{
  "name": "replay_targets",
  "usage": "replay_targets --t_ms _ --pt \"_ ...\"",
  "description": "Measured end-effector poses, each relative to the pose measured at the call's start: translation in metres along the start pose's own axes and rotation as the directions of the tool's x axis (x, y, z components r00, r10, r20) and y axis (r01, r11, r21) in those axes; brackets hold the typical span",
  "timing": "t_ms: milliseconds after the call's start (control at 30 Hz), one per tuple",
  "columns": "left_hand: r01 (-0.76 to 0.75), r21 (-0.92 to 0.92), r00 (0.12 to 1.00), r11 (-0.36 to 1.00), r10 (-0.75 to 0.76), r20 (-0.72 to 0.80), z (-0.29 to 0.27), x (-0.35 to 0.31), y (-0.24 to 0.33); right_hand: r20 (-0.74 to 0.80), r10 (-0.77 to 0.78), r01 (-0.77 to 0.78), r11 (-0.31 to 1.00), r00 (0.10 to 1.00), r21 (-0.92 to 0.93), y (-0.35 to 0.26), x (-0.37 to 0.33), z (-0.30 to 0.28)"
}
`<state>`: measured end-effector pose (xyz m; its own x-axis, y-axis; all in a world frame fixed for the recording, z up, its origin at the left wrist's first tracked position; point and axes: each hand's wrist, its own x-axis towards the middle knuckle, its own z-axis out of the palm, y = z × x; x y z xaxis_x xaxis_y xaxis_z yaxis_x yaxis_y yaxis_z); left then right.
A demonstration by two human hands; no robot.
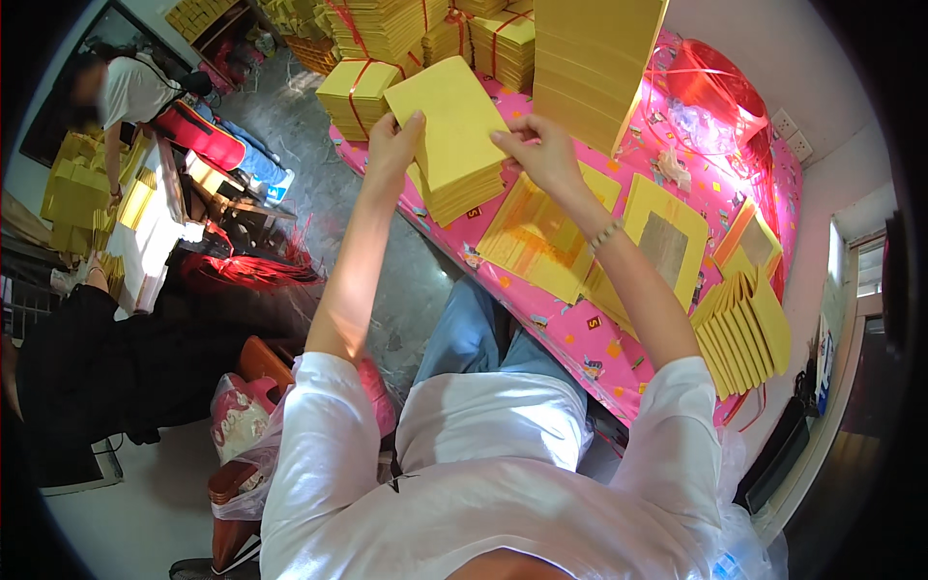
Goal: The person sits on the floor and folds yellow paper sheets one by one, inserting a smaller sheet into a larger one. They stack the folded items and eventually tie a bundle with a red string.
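Surface: table (580, 333) under a pink patterned cloth, running from upper left to lower right. Bundles (360, 92) of yellow paper tied with red string crowd its far end; a tall stack (590, 68) stands beside them; a red spool (715, 82) lies at the far right.

Room: grey floor (290, 126), another person (130, 92) bent over yellow stacks at upper left.

Sheet (452, 121): plain yellow, rectangular, tilted, lifted just above a pile (464, 193) of like sheets at the table's near edge.

Left hand (391, 145): arm outstretched, fingers pinching the sheet's left edge.

Right hand (541, 150): arm outstretched, beaded bracelet at the wrist, fingers gripping the sheet's right edge.
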<state>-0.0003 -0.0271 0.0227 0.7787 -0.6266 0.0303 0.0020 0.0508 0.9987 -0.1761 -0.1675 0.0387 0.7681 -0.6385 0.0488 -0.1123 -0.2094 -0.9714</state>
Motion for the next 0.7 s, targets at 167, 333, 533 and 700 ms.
replay_targets --t_ms 167,333,533,700 --pt "0.041 0.15 0.994 0.988 -0.025 -0.102 -0.011 0.025 -0.037 -0.014 -0.068 0.06 0.945 0.998 -0.321 0.02 0.025 0.016" --pt "-0.017 0.349 0.986 0.937 0.073 -0.149 -0.024 0.042 -0.079 -0.012 -0.148 0.135 0.931 0.989 -0.34 0.036 0.022 0.018" --pt "0.113 0.702 0.972 0.703 0.067 -0.224 -0.016 0.034 -0.062 0.067 -0.197 0.207 0.894 0.978 -0.398 0.038 -0.016 -0.028" --pt "0.153 0.383 0.954 0.911 -0.036 -0.297 -0.014 0.024 -0.059 0.301 -0.086 0.283 0.649 0.95 -0.707 0.035 -0.08 -0.061"
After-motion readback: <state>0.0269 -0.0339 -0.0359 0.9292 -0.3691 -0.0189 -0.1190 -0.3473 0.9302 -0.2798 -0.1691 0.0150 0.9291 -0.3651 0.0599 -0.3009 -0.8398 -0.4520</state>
